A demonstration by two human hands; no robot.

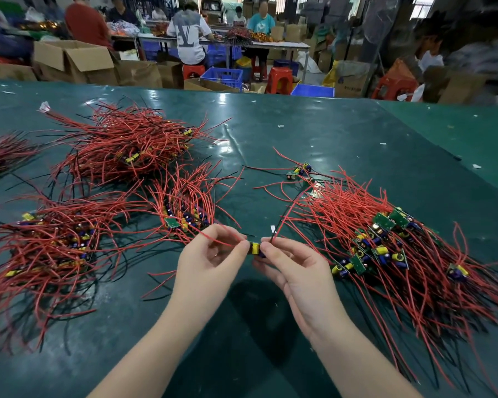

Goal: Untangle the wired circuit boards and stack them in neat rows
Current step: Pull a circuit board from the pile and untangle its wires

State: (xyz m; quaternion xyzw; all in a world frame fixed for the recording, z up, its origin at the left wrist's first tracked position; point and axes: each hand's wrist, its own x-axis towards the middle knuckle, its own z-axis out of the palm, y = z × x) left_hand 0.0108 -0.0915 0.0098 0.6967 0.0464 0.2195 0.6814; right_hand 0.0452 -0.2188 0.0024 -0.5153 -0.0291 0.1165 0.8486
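Head view: above a dark green counter (314,133), the left hand (210,259) and right hand (296,271) meet at the middle, each pinching one end of a small circuit board (255,249) with a yellow part, its red wires trailing off to both sides. A loose tangle of wired boards (385,239) lies just to the right of the hands. Neater piles (121,145) sit to the left and farther back.

I saw a big green table (328,133), brown boxes (72,60), red stools (279,79), blue crates (222,77) and a bright window (421,7).
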